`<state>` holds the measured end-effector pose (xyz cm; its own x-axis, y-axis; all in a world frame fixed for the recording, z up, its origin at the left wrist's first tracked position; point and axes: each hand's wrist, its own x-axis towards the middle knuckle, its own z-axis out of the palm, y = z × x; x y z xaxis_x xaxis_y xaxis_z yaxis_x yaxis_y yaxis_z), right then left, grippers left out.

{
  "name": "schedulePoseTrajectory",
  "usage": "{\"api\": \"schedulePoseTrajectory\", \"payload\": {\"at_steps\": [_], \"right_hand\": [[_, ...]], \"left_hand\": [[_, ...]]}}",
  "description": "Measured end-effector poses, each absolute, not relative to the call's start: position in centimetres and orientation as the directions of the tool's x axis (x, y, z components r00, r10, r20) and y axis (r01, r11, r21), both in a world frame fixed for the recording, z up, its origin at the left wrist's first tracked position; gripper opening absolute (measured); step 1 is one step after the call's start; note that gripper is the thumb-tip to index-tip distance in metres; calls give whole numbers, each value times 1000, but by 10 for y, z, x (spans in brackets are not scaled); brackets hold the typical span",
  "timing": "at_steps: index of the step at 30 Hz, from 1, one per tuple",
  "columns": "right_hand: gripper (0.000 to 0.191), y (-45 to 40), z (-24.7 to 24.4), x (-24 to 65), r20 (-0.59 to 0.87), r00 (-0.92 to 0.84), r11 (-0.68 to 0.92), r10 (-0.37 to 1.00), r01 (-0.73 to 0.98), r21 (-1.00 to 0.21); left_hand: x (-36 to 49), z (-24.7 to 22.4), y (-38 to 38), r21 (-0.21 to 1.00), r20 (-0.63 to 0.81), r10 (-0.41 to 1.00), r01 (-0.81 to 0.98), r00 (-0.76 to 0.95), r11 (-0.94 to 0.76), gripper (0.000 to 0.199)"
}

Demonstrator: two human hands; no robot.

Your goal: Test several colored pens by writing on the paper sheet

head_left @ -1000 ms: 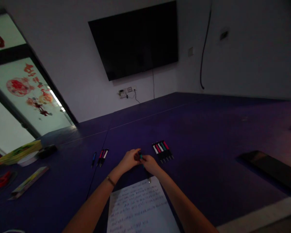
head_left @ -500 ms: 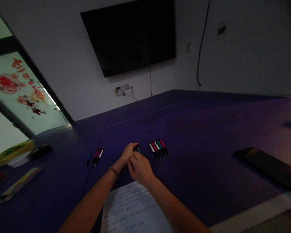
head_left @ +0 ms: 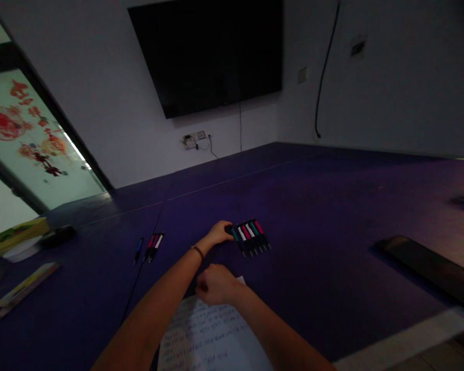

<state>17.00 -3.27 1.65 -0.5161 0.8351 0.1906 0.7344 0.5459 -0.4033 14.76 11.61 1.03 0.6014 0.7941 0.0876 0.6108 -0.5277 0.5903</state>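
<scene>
My left hand point(head_left: 221, 233) has its fingertips closed on the upper end of a teal and black pen point(head_left: 238, 241). This pen lies at the left end of a row of pens point(head_left: 252, 236) with white, pink and teal barrels and black grips, set side by side at a slant. Lower down, my right hand point(head_left: 217, 284) is curled closed above a sheet of handwritten paper point(head_left: 212, 335), apart from the pens, and no object shows in it. Farther left lie a small group of pink, purple and white pens point(head_left: 153, 247) and a blue pen point(head_left: 138, 251).
On the purple tabletop point(head_left: 317, 206), a long dark object point(head_left: 429, 268) lies at the right. To the left are a narrow box point(head_left: 23, 289), a white bowl point(head_left: 22, 249), a yellow-green item point(head_left: 15, 237) and a dark object point(head_left: 58, 236). A large screen point(head_left: 212, 51) hangs on the wall.
My left hand has moved right, bringing the teal pen to the left end of the row. My right hand has come away from the pen, down toward the paper.
</scene>
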Motion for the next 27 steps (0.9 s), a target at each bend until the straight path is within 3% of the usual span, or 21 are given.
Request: {"api": "schedulePoseTrajectory", "payload": {"at_steps": [9, 16, 27], "right_hand": [[21, -30, 13, 170, 205, -508, 545, 837, 730, -413], [21, -30, 14, 170, 192, -508, 538, 840, 731, -420], [21, -31, 17, 170, 165, -508, 525, 845, 734, -431]], "left_hand": [[141, 13, 112, 601, 87, 798, 608, 596, -519, 59], [138, 10, 110, 594, 140, 822, 617, 552, -516, 41], [136, 11, 109, 562, 157, 789, 603, 594, -566, 41]]}}
